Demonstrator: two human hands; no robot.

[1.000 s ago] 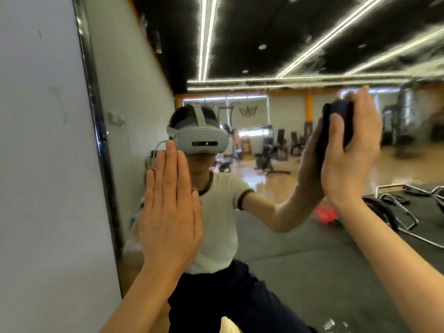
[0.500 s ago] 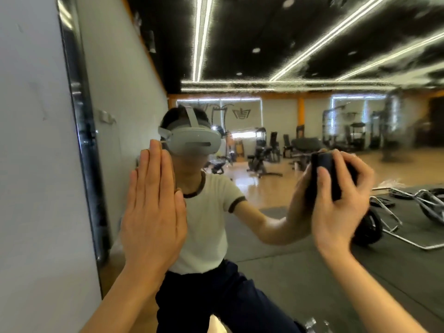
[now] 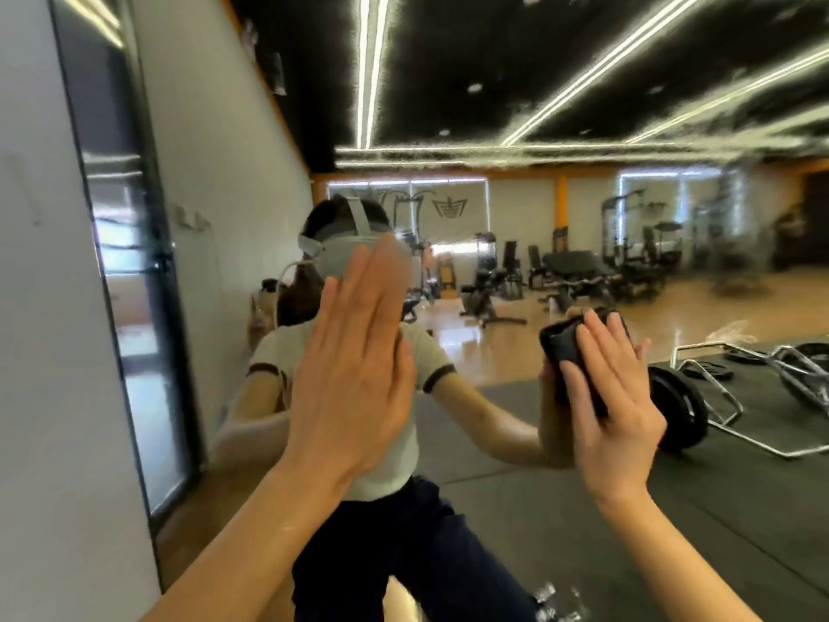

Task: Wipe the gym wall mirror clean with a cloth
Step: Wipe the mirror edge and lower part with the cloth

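The gym wall mirror (image 3: pixel 493 509) fills most of the view, its dark frame edge (image 3: pixel 134 262) on the left. My right hand (image 3: pixel 614 406) presses a dark cloth (image 3: pixel 565 347) flat against the glass with straight fingers, at about chest height. My left hand (image 3: pixel 359 365) rests flat on the mirror with fingers straight and together, left of the cloth. The glass reflects me, crouched, wearing a headset, a white shirt and dark trousers. Hazy smears show across the upper right of the glass (image 3: pixel 740 204).
A white wall (image 3: pixel 40 352) lies left of the mirror frame. In the reflection are weight benches and machines (image 3: pixel 569 276), a barbell plate with a chrome bar frame (image 3: pixel 691 406) on a black mat, a wooden floor and ceiling light strips.
My right hand has slid the cloth down the glass from head height to chest height. My left hand stays flat on the mirror; the view has shifted left.
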